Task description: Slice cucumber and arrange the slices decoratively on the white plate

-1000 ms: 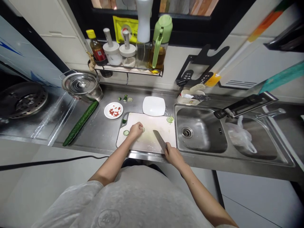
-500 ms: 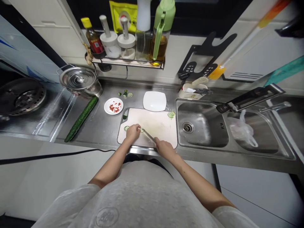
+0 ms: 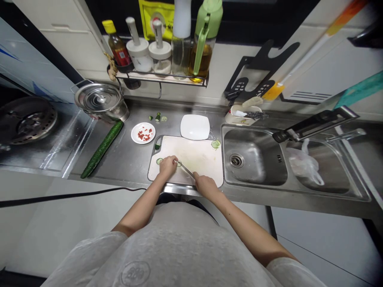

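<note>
My left hand (image 3: 168, 166) is closed over the white cutting board (image 3: 197, 155), its fingertips pinched at a thin cucumber slice (image 3: 179, 164). In my right hand (image 3: 207, 186) is a knife (image 3: 187, 171) with a narrow blade, its tip pointing left and touching or very near that slice. More cucumber slices (image 3: 159, 161) lie just left of my left hand. A small pile of cucumber slices (image 3: 216, 144) sits at the board's far right corner. A dark green cucumber piece (image 3: 157, 146) rests by the board's handle slot.
A whole cucumber (image 3: 102, 149) lies left on the steel counter. Behind the board stand a small plate with red bits (image 3: 135, 138) and a white dish (image 3: 195, 127). Cucumber ends (image 3: 157, 118) lie farther back. A lidded pot (image 3: 101, 101) is back left; the sink (image 3: 254, 159) borders the right.
My right hand and the knife have shifted very slightly left. My left hand stays by the slice.
</note>
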`<state>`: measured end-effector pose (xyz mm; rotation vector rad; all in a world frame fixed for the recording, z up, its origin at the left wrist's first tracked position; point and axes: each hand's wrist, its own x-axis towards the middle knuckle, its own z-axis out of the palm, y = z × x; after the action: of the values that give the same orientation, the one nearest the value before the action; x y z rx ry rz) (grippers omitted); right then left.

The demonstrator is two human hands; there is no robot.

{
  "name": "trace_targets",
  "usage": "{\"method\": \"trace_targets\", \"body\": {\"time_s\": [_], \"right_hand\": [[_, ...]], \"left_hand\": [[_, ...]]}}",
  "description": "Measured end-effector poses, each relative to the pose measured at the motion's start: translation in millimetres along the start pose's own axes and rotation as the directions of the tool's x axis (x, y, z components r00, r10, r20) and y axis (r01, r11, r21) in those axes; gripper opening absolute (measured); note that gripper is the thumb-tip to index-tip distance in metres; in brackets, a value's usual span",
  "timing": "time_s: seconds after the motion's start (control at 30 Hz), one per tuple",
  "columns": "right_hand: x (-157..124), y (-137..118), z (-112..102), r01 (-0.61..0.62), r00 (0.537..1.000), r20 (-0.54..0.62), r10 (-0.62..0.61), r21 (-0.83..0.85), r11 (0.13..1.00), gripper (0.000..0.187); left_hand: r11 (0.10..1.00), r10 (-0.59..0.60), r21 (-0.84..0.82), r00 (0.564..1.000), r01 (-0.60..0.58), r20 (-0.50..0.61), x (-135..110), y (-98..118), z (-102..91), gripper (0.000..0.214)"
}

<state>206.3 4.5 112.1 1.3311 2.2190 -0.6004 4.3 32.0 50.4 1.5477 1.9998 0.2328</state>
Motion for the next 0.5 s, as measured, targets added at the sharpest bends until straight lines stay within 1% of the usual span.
{"method": "trace_targets", "body": {"time_s": [0.3, 0.5], "right_hand": [[3.8, -2.0, 4.7, 0.016, 1.0, -0.027, -0.016, -0.023, 1.0, 0.03], [7.1, -4.7, 7.7, 0.012, 1.0, 0.001, -0.012, -0.029, 0.999, 0.032]], "left_hand": [[1.0, -0.005, 0.009, 1.0, 0.005, 0.002, -0.6, 2.4, -0.9, 0.026], [1.0, -0.005, 0.023, 1.0, 0.005, 0.016, 0.0, 3.3, -1.4, 0.026]]}}
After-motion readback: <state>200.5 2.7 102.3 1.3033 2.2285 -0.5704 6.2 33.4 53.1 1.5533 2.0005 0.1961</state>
